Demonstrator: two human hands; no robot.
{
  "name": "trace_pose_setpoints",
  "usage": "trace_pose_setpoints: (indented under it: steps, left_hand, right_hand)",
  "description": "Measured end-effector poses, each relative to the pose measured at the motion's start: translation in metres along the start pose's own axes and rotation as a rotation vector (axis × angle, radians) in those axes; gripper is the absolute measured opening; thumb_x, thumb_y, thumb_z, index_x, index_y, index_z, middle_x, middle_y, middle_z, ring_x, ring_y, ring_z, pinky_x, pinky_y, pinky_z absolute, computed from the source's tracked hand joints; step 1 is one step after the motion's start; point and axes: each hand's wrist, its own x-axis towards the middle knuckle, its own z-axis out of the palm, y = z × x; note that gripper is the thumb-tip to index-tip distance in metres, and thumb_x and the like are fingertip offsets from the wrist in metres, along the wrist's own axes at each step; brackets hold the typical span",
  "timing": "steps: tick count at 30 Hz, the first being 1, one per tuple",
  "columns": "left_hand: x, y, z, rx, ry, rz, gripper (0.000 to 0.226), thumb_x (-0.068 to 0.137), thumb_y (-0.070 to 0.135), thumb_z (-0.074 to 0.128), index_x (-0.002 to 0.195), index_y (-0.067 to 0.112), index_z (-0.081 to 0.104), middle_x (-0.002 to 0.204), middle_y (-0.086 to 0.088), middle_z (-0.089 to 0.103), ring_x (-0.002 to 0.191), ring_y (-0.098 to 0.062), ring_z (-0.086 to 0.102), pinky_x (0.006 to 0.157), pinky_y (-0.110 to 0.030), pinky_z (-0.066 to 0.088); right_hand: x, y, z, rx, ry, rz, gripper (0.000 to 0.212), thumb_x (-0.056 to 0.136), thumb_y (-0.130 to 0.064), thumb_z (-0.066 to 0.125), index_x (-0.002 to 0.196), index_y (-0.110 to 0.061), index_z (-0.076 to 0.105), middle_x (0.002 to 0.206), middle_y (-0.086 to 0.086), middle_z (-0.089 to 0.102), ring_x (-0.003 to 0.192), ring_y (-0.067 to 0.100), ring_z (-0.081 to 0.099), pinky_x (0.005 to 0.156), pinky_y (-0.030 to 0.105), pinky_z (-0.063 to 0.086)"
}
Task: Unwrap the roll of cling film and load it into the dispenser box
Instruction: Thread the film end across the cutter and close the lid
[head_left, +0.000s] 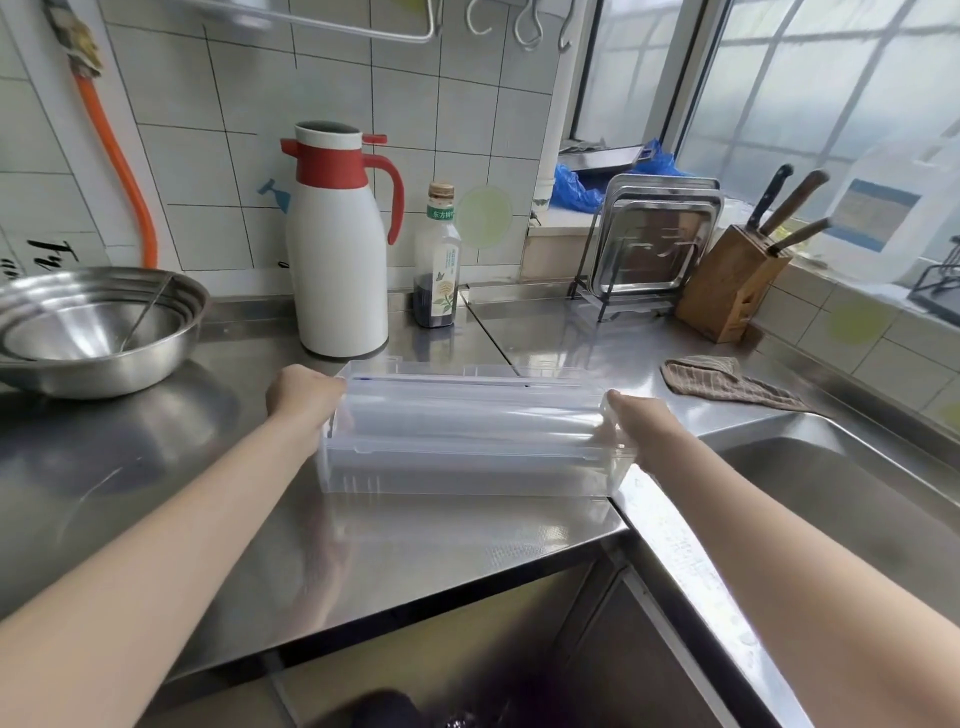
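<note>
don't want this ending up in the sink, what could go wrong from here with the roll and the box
1. The clear box sits near the counter edge with the sink just to its right; a push could slide it off.
2. Both hands, left and right, hold the roll by its ends only, so it might slip or seat crooked.
3. The film is clear, so its loose end may be hard to find.
</note>
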Motion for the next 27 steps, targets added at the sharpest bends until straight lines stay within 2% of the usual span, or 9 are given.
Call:
trace_pose_setpoints:
  steps: [4,8,12,14,17,18,21,24,27]
  left_hand:
    - [0.008,0.002,-0.006,-0.298,-0.185,-0.224,0.005,0.084,0.004,0.064,0.083,0.003,0.06,0.085,-0.014,0.059,0.079,-0.026,0.058,0.085,-0.043,0.051]
    - [0.01,0.001,-0.015,-0.414,-0.385,-0.384,0.015,0.09,0.006,0.059,0.075,0.005,0.057,0.052,-0.006,0.066,0.045,-0.018,0.064,0.052,-0.036,0.054]
    - [0.01,-0.003,-0.014,-0.477,-0.449,-0.423,0.01,0.092,0.007,0.057,0.101,0.004,0.061,0.1,-0.011,0.062,0.092,-0.026,0.061,0.079,-0.046,0.051]
    - [0.011,-0.003,-0.013,-0.463,-0.467,-0.432,0.003,0.092,0.007,0.057,0.091,0.004,0.059,0.086,-0.01,0.064,0.076,-0.024,0.063,0.065,-0.045,0.056]
    - [0.014,-0.003,-0.012,-0.431,-0.45,-0.433,0.014,0.092,0.006,0.056,0.079,0.001,0.057,0.049,-0.01,0.066,0.04,-0.021,0.064,0.068,-0.045,0.056]
    - [0.015,-0.003,-0.012,-0.422,-0.444,-0.429,0.015,0.092,0.006,0.056,0.078,0.001,0.057,0.045,-0.009,0.064,0.036,-0.021,0.062,0.058,-0.043,0.057]
    - [0.014,-0.004,-0.012,-0.405,-0.432,-0.414,0.016,0.092,0.005,0.057,0.077,0.001,0.056,0.056,-0.011,0.065,0.044,-0.024,0.063,0.053,-0.043,0.057]
    - [0.013,-0.004,-0.012,-0.407,-0.414,-0.406,0.015,0.091,0.005,0.058,0.077,0.001,0.057,0.049,-0.011,0.065,0.035,-0.021,0.06,0.032,-0.041,0.048]
    - [0.01,-0.005,-0.011,-0.371,-0.38,-0.363,0.008,0.089,0.006,0.06,0.085,0.0,0.06,0.056,-0.014,0.067,0.041,-0.022,0.064,0.038,-0.041,0.052]
  right_hand:
    - [0.006,0.0,-0.001,0.163,-0.114,0.127,0.033,0.091,-0.04,0.054,0.108,-0.012,0.057,0.103,0.01,0.061,0.092,0.028,0.064,0.077,0.036,0.053]
    - [0.012,0.001,0.002,0.166,-0.112,0.167,0.05,0.09,-0.041,0.055,0.131,-0.013,0.049,0.126,0.01,0.056,0.112,0.028,0.055,0.105,0.043,0.041]
    - [0.016,0.001,0.003,0.164,-0.107,0.202,0.046,0.09,-0.043,0.056,0.124,-0.012,0.053,0.124,0.006,0.055,0.098,0.022,0.052,0.096,0.038,0.042]
    - [0.017,0.002,0.004,0.16,-0.086,0.196,0.041,0.09,-0.044,0.056,0.116,-0.012,0.055,0.128,0.006,0.055,0.101,0.02,0.053,0.085,0.033,0.037]
    - [0.016,0.002,0.005,0.153,-0.069,0.177,0.028,0.09,-0.043,0.057,0.095,-0.015,0.058,0.141,0.011,0.049,0.115,0.025,0.057,0.09,0.034,0.039]
    - [0.015,0.001,0.005,0.16,-0.068,0.17,0.027,0.09,-0.043,0.058,0.088,-0.015,0.057,0.141,0.01,0.05,0.114,0.026,0.059,0.083,0.032,0.038]
    - [0.015,0.002,0.004,0.156,-0.069,0.152,0.027,0.09,-0.042,0.058,0.094,-0.016,0.057,0.136,0.009,0.054,0.12,0.027,0.055,0.08,0.032,0.03]
    - [0.015,0.002,0.005,0.138,-0.077,0.105,0.029,0.091,-0.04,0.056,0.104,-0.015,0.058,0.127,0.011,0.06,0.093,0.028,0.058,0.081,0.031,0.035]
    - [0.011,0.002,0.005,0.042,-0.03,0.012,0.029,0.093,-0.035,0.052,0.109,-0.012,0.058,0.103,0.011,0.056,0.077,0.025,0.051,0.073,0.03,0.037]
